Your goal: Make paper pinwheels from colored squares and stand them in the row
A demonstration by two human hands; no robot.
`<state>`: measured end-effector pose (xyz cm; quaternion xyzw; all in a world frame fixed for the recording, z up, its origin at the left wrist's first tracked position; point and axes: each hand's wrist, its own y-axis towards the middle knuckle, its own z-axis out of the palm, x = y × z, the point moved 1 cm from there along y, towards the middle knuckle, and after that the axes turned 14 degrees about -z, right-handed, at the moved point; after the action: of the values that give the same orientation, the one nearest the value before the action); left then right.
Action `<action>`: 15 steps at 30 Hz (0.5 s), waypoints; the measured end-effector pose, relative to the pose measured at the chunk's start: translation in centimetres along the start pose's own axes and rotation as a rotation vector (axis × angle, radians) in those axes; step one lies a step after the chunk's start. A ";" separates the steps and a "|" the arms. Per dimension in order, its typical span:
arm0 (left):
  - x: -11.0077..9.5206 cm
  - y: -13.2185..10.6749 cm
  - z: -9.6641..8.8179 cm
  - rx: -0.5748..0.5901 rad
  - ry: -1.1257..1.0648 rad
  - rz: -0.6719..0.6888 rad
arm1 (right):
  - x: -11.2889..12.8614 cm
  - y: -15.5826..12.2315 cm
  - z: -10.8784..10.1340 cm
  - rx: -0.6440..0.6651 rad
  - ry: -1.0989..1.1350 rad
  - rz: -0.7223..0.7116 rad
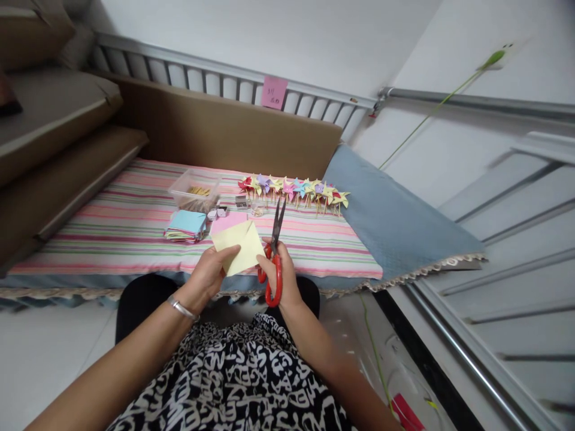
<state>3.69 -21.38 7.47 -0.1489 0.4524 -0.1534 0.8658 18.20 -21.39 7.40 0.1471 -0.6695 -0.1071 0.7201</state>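
My left hand (207, 274) pinches a folded pale yellow paper (240, 245) by its lower left corner, holding it up over the bed's front edge. My right hand (283, 278) grips red-handled scissors (274, 257), whose dark blades point up and away beside the paper's right edge. The blades look almost closed and are not cutting into the paper. A pink sheet (227, 221) lies on the striped cloth just behind the yellow paper.
A row of small coloured paper pinwheels (294, 190) lies on the striped cloth (112, 221). Left of it sit a clear plastic tub (194, 190) and a stack of coloured paper squares (186, 226). A cardboard sheet (224, 129) leans against the bed rail, a blue mat (395, 221) lies to the right.
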 end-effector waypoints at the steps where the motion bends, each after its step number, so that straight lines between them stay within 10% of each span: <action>1: -0.3 0.1 -0.3 -0.022 0.013 0.024 | -0.2 -0.1 -0.3 0.044 -0.012 0.014; 15: -3.4 -0.2 -2.2 -0.166 0.263 0.067 | 3.1 -4.4 -3.3 0.494 -0.331 0.261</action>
<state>0.01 -20.46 8.91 -0.1835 0.5778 -0.1044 0.7884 21.97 -26.35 8.53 0.2109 -0.7966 0.1294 0.5516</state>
